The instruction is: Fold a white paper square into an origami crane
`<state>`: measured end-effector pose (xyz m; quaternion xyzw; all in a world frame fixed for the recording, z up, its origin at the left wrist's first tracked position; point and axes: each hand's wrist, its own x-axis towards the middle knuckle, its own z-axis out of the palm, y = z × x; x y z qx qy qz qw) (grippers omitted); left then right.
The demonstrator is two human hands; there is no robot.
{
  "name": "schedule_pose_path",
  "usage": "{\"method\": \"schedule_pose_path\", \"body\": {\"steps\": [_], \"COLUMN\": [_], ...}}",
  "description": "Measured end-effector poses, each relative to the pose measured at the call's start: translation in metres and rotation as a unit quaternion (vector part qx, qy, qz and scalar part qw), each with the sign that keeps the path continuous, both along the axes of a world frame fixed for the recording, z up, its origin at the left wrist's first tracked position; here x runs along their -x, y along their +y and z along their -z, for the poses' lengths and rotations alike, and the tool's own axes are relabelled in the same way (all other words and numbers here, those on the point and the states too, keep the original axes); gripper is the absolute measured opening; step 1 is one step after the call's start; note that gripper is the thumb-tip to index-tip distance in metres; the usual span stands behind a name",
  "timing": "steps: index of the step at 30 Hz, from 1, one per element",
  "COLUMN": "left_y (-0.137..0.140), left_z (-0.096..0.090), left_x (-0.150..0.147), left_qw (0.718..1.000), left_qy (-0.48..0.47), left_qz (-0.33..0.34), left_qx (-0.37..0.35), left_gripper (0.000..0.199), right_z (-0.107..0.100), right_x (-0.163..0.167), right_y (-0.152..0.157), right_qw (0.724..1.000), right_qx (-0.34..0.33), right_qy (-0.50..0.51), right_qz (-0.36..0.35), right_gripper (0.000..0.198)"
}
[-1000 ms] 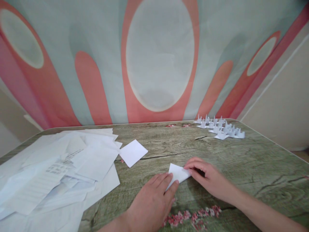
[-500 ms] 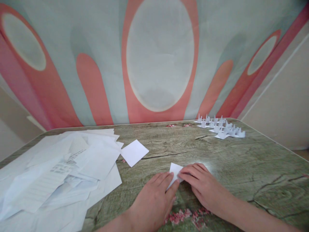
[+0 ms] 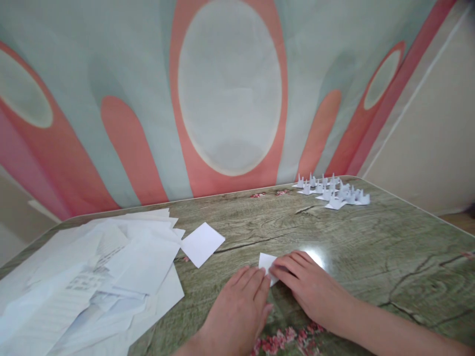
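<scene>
A small folded piece of white paper (image 3: pixel 264 260) lies on the table between both hands, its top corner poking out and much of it covered. My left hand (image 3: pixel 239 301) presses the paper's left side down with close-set fingers, the thumb held lower and off it. From the other side, my right hand (image 3: pixel 304 279) has its bent fingers closed at the paper's right edge; the thumb is mostly hidden. Beyond the left hand rests a white square of paper (image 3: pixel 203 244), turned like a diamond, apparently in more than one layer.
A wide heap of loose white sheets (image 3: pixel 141 262), some printed, covers the table's left side. Several folded paper pieces with upright points (image 3: pixel 336 200) stand at the back right. The wood-patterned table (image 3: pixel 356 257) meets a painted backdrop (image 3: pixel 230 89) behind it.
The view has tilted slightly and shifted. My right fingers have slid a little left over the paper, and the left thumb now sits lower, away from it.
</scene>
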<state>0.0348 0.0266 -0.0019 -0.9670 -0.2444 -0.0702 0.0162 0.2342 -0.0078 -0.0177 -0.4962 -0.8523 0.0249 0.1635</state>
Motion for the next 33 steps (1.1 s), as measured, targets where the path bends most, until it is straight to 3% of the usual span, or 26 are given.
{"method": "schedule_pose_path", "body": {"steps": [10, 15, 20, 27, 33], "left_y": [0.023, 0.022, 0.02, 0.026, 0.034], "left_z": [0.0, 0.004, 0.004, -0.008, -0.007], "left_x": [-0.01, -0.008, -0.007, 0.001, 0.003], "left_qw": [1.0, 0.999, 0.998, 0.986, 0.978], "left_qy": [0.0, -0.014, -0.029, -0.09, -0.116], "left_qz": [-0.017, -0.033, -0.034, -0.007, -0.038], "left_qx": [0.02, 0.036, 0.052, 0.142, 0.168], "left_gripper": [0.041, 0.04, 0.038, 0.044, 0.032], "right_z": [-0.002, 0.006, 0.007, 0.006, 0.007], "right_x": [0.0, -0.003, -0.005, -0.007, -0.007], "right_y": [0.017, 0.015, 0.013, 0.013, 0.013], "right_qw": [0.999, 0.999, 0.999, 1.0, 0.999], "right_qx": [-0.01, -0.041, -0.032, -0.025, -0.04], "right_qy": [0.029, 0.003, 0.002, 0.001, -0.013], "right_qz": [0.025, 0.021, 0.014, 0.005, 0.008], "right_gripper": [0.041, 0.04, 0.042, 0.045, 0.039]}}
